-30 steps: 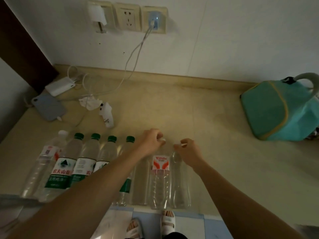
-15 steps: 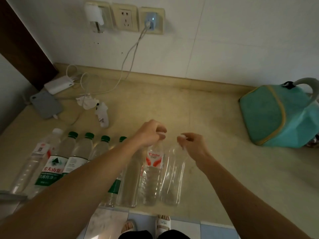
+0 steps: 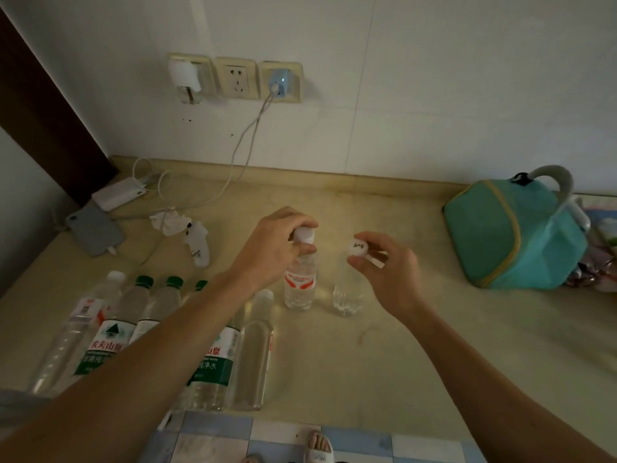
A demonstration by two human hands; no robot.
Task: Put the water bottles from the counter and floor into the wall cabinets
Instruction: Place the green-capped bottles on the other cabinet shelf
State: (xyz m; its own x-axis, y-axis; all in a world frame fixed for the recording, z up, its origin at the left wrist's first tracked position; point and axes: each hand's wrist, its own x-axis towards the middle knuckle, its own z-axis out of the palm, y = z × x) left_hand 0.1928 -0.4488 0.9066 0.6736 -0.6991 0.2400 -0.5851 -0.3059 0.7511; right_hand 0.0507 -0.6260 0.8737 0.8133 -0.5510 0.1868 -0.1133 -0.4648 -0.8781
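Note:
My left hand [image 3: 272,247] grips the white cap of a clear bottle with a red label [image 3: 299,284], held upright above the beige counter [image 3: 384,345]. Just to its right, my right hand [image 3: 384,265] pinches the white cap of a clear unlabelled bottle [image 3: 347,292], also upright. Several more bottles lie flat in a row near the counter's front edge: a clear one [image 3: 253,355], green-capped ones with green labels [image 3: 213,365], and a white-capped one [image 3: 80,329] at the far left. My left forearm hides part of the row.
A teal bag [image 3: 510,235] with a grey handle stands at the right. At the back left lie a phone [image 3: 95,230], a white power bank [image 3: 118,194], crumpled paper [image 3: 168,220], a small white bottle [image 3: 199,243] and a charger cable [image 3: 243,145] from the wall sockets. Tiled floor and sandalled feet show below.
Both hands have lifted their two bottles by the caps out of the lying row, raised them upright and moved them away from the front edge. The camera view shifted upward.

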